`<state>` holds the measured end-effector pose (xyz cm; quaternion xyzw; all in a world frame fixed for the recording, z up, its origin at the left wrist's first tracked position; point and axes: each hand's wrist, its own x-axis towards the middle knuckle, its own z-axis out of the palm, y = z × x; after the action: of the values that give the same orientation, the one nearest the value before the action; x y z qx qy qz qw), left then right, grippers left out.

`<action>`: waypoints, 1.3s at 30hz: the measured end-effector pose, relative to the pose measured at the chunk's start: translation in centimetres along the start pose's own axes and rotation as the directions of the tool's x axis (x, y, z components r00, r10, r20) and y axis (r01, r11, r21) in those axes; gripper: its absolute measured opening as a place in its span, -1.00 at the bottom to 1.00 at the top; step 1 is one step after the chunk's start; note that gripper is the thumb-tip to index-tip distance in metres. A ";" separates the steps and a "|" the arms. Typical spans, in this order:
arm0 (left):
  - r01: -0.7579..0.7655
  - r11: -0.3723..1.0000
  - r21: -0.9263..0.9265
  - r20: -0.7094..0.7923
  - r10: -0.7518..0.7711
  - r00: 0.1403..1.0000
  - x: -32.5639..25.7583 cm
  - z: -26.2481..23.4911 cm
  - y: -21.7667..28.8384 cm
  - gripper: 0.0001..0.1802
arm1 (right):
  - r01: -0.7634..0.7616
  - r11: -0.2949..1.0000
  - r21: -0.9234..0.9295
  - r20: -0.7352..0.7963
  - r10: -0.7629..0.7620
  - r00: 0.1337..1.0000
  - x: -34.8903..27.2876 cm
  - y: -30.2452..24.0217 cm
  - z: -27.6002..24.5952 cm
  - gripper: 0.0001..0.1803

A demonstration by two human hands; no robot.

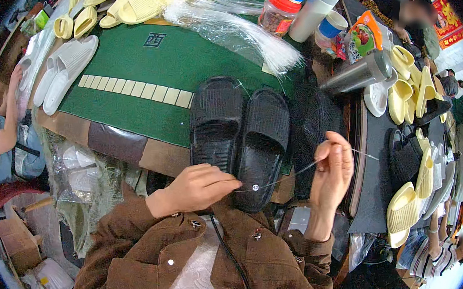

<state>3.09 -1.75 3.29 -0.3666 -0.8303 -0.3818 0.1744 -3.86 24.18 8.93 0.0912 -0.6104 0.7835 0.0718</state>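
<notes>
A pair of black slide slippers lies in front of me on the table's near edge, toes away: the left slipper (218, 101) and the right slipper (267, 117). A small round white sticker is on the right one's heel. My left hand (196, 188) is closed in a pinch beside the heels, on one end of a thin clear plastic tie (285, 180). The tie arcs over the right slipper to my right hand (334, 168), raised to the right, which pinches it too. Its free end sticks out beyond those fingers. Another short tie end (242, 86) shows between the slipper toes.
A bundle of clear ties (276, 51) lies on the green mat (123, 50). Cream slippers (145, 2) are piled far left, white slippers (68, 73) nearer. A steel tumbler (361, 73) and a red-lidded jar (279, 15) stand far right. Other people work on both sides.
</notes>
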 end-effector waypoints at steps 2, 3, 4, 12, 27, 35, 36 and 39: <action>0.055 0.998 -0.029 0.005 -0.055 0.998 -1.0 -0.4 0.2 -0.69 | 0.021 1.000 0.019 -0.027 -0.021 0.999 0.1 -0.5 -0.9 -0.72; 0.067 0.996 -0.059 0.034 -0.065 0.997 -1.4 -0.5 0.2 -0.70 | 0.023 1.000 0.003 -0.001 -0.023 1.000 0.1 -0.7 -1.1 -0.71; 0.080 0.993 -0.090 0.064 -0.075 0.995 -1.8 -0.5 0.2 -0.71 | -0.016 0.999 -0.028 0.036 0.017 0.999 0.1 -0.8 -1.3 -0.70; 0.177 0.939 -0.295 0.165 -0.133 0.977 -1.5 0.5 -0.9 -0.81 | -0.465 0.822 -0.329 0.356 0.564 0.745 -0.2 -1.1 0.3 -0.59; 0.373 0.928 -0.013 -0.032 -0.373 0.927 2.0 0.1 -3.8 -0.89 | 0.121 0.685 -0.719 0.341 0.195 0.920 -2.9 4.4 2.7 -0.53; 0.446 0.877 0.180 0.078 -0.464 0.882 2.1 0.8 -3.9 -0.10 | 0.391 0.456 -0.800 0.473 0.077 0.878 -1.7 6.9 4.1 -0.56; 0.465 0.859 0.215 0.090 -0.491 0.866 2.1 0.9 -3.7 -0.02 | 0.315 0.459 -0.831 0.433 0.177 0.884 -1.2 7.4 4.3 -0.61; 0.444 0.852 0.277 0.104 -0.486 0.868 2.6 1.4 -4.2 0.27 | 0.160 0.439 -0.884 0.338 0.365 0.867 0.4 9.1 4.7 -0.73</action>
<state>-1.78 -1.30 1.77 -0.1612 -0.9466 -0.2751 0.0486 -6.01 17.36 1.59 0.1931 -0.9306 0.2960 -0.0958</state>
